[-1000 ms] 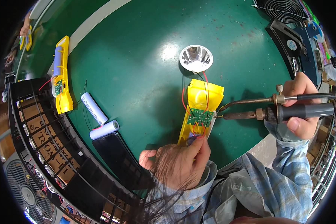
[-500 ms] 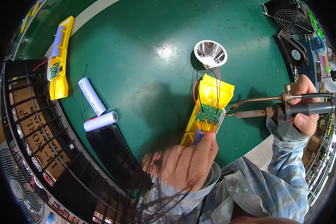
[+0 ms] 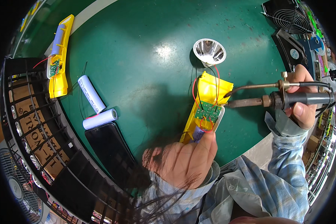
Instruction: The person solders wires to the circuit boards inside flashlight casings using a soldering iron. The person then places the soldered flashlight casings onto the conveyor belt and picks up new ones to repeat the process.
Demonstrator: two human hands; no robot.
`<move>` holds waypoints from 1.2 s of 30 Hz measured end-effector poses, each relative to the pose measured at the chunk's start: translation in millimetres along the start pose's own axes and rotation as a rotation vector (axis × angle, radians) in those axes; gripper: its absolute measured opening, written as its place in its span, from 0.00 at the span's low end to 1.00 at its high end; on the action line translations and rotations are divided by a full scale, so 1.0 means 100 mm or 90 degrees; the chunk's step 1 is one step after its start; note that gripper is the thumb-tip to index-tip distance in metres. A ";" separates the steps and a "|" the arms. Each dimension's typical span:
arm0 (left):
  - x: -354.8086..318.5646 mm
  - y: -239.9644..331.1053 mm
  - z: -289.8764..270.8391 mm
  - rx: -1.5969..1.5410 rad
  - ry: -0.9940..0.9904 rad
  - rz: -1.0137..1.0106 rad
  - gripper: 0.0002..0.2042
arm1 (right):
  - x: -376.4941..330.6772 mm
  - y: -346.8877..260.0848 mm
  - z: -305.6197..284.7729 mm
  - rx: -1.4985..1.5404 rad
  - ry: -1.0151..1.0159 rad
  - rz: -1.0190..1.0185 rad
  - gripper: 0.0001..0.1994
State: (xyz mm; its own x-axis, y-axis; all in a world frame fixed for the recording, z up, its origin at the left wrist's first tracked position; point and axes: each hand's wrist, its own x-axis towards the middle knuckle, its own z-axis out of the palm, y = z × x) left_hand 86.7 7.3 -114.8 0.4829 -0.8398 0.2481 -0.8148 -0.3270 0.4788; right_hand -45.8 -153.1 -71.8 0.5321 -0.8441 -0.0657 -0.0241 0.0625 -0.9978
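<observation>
As a grey-handled soldering iron (image 3: 277,100), gripped by right fingers (image 3: 298,110), shifts farther beyond left fingers (image 3: 207,143), these pinch thin red wire (image 3: 206,131). It seems unheated.

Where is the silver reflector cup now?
In the head view, the silver reflector cup sits right of upper centre on the green table, just beyond the yellow casing.

Two hands (image 3: 184,160), soldering iron (image 3: 267,101), yellow housing (image 3: 213,88)
</observation>
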 end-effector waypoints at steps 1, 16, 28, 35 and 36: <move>0.00 0.01 0.03 -0.029 0.021 0.008 0.06 | 0.00 0.00 -0.06 -0.001 -0.013 -0.028 0.17; -0.02 -0.13 -0.15 -0.234 -0.149 -0.006 0.09 | 0.12 0.17 -0.16 0.057 -0.003 -0.072 0.19; 0.01 -0.16 -0.13 -0.265 -0.140 0.065 0.16 | -0.08 0.16 -0.35 0.618 -0.079 -0.048 0.17; 0.11 -0.26 -0.20 -0.235 -0.188 0.089 0.15 | -0.25 0.21 -0.29 0.409 0.034 -0.123 0.19; 0.10 -0.27 -0.21 -0.257 -0.181 0.090 0.13 | -0.25 0.21 -0.28 0.411 0.033 -0.122 0.19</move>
State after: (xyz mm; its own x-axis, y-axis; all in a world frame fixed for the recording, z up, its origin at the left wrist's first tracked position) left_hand 119.6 16.9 -107.9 0.2244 -0.9668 0.1221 -0.6495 -0.0550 0.7583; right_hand -83.6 -145.3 -91.9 0.4354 -0.8952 0.0956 0.5860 0.2012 -0.7849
